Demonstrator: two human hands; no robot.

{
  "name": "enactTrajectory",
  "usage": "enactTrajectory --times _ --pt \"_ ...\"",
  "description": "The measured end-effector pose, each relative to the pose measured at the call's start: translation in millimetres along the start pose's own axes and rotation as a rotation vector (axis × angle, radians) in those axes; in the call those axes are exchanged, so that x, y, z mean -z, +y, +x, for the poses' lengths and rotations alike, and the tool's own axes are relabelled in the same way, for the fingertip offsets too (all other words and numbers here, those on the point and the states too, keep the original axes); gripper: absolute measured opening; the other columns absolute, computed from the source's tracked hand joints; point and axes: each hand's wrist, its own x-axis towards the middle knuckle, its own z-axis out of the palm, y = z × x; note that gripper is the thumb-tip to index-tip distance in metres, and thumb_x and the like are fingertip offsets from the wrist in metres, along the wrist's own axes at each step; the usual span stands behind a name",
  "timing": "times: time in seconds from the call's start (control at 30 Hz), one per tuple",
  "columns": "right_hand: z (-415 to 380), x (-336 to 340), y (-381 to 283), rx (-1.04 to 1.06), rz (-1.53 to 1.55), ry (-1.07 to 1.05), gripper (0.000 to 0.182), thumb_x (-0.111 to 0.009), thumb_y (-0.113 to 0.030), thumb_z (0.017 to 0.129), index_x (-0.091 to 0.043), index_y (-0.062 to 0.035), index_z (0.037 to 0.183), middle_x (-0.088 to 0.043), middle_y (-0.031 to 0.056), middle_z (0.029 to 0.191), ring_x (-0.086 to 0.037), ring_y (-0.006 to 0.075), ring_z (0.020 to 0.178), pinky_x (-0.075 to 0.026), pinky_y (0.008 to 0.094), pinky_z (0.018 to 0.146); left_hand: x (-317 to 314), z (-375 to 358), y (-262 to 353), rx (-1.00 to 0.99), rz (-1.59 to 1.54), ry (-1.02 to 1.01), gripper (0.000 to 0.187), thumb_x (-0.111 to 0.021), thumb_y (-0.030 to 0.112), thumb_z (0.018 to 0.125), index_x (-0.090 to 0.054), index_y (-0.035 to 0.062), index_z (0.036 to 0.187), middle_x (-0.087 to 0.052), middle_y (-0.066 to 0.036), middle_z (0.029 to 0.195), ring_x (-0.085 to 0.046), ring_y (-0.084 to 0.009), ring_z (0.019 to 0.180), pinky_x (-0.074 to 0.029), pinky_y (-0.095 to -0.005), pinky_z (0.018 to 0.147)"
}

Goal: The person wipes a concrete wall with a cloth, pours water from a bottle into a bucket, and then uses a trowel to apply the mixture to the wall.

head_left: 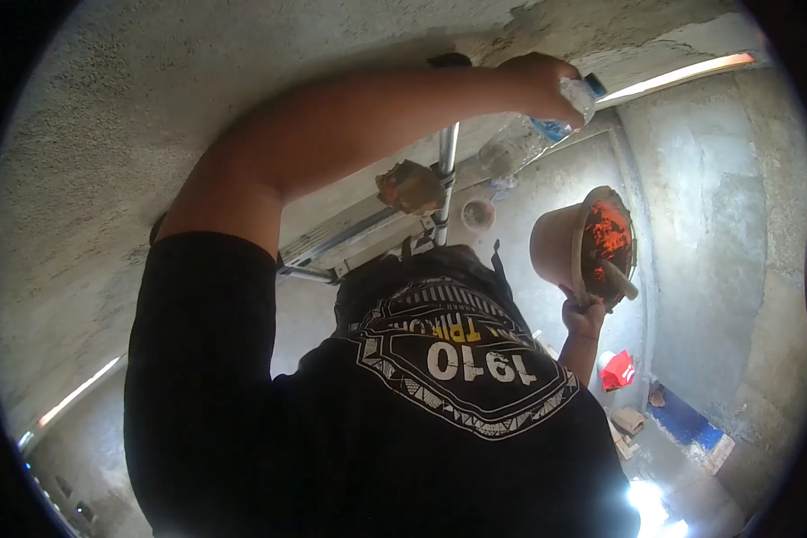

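My left hand reaches across the top of the view and is closed around a clear plastic bottle with a blue label and dark cap. The bottle lies slanted, its cap end toward the upper right. Lower on the right, my right hand grips the rim of a bucket. The bucket is tilted, so its inside shows, smeared bright orange-red and dark. A pale handle-like piece sticks out over the rim; what it belongs to is hidden inside.
Rough plastered wall fills the upper left. Below my left arm are a metal frame and a torn brownish piece. A small round container stands on the floor. A red item and a blue board lie at lower right.
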Motion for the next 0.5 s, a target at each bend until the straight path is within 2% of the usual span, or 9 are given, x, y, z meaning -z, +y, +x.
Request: enactTrajectory --times 0.07,0.13,0.17,0.2,0.33,0.37,0.4,0.47,0.5 --pt "-5 -4 10 0.049 -0.013 0.024 0.043 -0.041 -0.011 0.08 -0.05 0.007 0.119 -0.064 0.022 0.104 -0.065 0.0415 0.091 -0.058 0.0352 0.064 2 0 1 -0.03 0.011 0.005 0.082 -0.079 0.045 0.059 -0.056 0.0054 0.128 -0.066 -0.018 0.108 -0.066 -0.0257 0.097 -0.051 -0.0343 0.085" --pt "-18 -21 21 0.102 -0.043 0.049 0.043 -0.041 -0.01 0.08 -0.05 0.0054 0.118 -0.064 0.0207 0.105 -0.065 0.0405 0.089 -0.057 0.0338 0.062 3 -1 6 -0.049 0.074 -0.002 0.08 -0.08 0.046 0.059 -0.058 0.0079 0.126 -0.067 -0.017 0.106 -0.065 -0.0262 0.098 -0.05 -0.0362 0.086" --pt "-19 -25 27 0.163 -0.077 0.056 0.038 -0.036 -0.011 0.086 -0.05 0.0072 0.116 -0.061 0.0228 0.111 -0.066 0.0338 0.092 -0.059 0.0394 0.075 2 1 6 -0.097 0.135 -0.008 0.079 -0.08 0.046 0.059 -0.059 0.0096 0.126 -0.068 -0.016 0.105 -0.066 -0.0271 0.097 -0.05 -0.0368 0.085" --pt "-22 -28 33 0.172 -0.062 0.058 0.039 -0.034 -0.011 0.087 -0.049 0.007 0.118 -0.06 0.0227 0.113 -0.066 0.0336 0.092 -0.059 0.0404 0.074 0 3 6 -0.147 0.194 -0.014 0.077 -0.08 0.046 0.059 -0.06 0.0112 0.125 -0.068 -0.016 0.104 -0.066 -0.0281 0.096 -0.05 -0.0373 0.085" --pt "-22 -21 35 0.033 0.026 -0.072 0.043 -0.032 -0.012 0.088 -0.045 0.0073 0.123 -0.058 0.0278 0.113 -0.067 0.0321 0.09 -0.059 0.0291 0.057 0 8 10 -0.17 0.193 -0.056 0.075 -0.081 0.044 0.058 -0.061 0.0127 0.123 -0.068 -0.016 0.101 -0.066 -0.03 0.093 -0.051 -0.0378 0.082" --pt "-20 -14 29 -0.044 0.044 -0.155 0.044 -0.031 -0.012 0.088 -0.044 0.0067 0.126 -0.057 0.0296 0.113 -0.067 0.0321 0.087 -0.056 0.0246 0.051 -1 12 12 -0.185 0.188 -0.069 0.074 -0.081 0.043 0.057 -0.061 0.0125 0.122 -0.068 -0.017 0.1 -0.066 -0.0303 0.093 -0.051 -0.0379 0.082" --pt "-8 -3 31 0.016 0.072 -0.18 0.048 -0.036 -0.011 0.082 -0.043 0.0091 0.125 -0.06 0.0246 0.112 -0.064 0.0409 0.094 -0.056 0.0283 0.056 1 13 11 -0.207 0.184 -0.078 0.074 -0.082 0.042 0.057 -0.061 0.0123 0.122 -0.068 -0.017 0.1 -0.066 -0.0306 0.092 -0.051 -0.0381 0.082" --pt "-45 -38 52 0.126 0.078 -0.038 0.049 -0.036 -0.012 0.082 -0.043 0.007 0.126 -0.06 0.0236 0.113 -0.065 0.0398 0.089 -0.056 0.0298 0.057 10 8 20 -0.175 0.153 -0.114 0.073 -0.082 0.041 0.058 -0.061 0.0098 0.121 -0.067 -0.018 0.102 -0.065 -0.0306 0.095 -0.05 -0.038 0.083" --pt "-54 -43 59 0.151 0.109 -0.044 0.049 -0.036 -0.012 0.082 -0.043 0.007 0.126 -0.06 0.0236 0.113 -0.065 0.0398 0.089 -0.056 0.0298 0.057 6 8 17 -0.203 0.164 -0.087 0.072 -0.081 0.04 0.059 -0.061 0.0083 0.12 -0.067 -0.018 0.105 -0.065 -0.0305 0.096 -0.05 -0.0378 0.085"
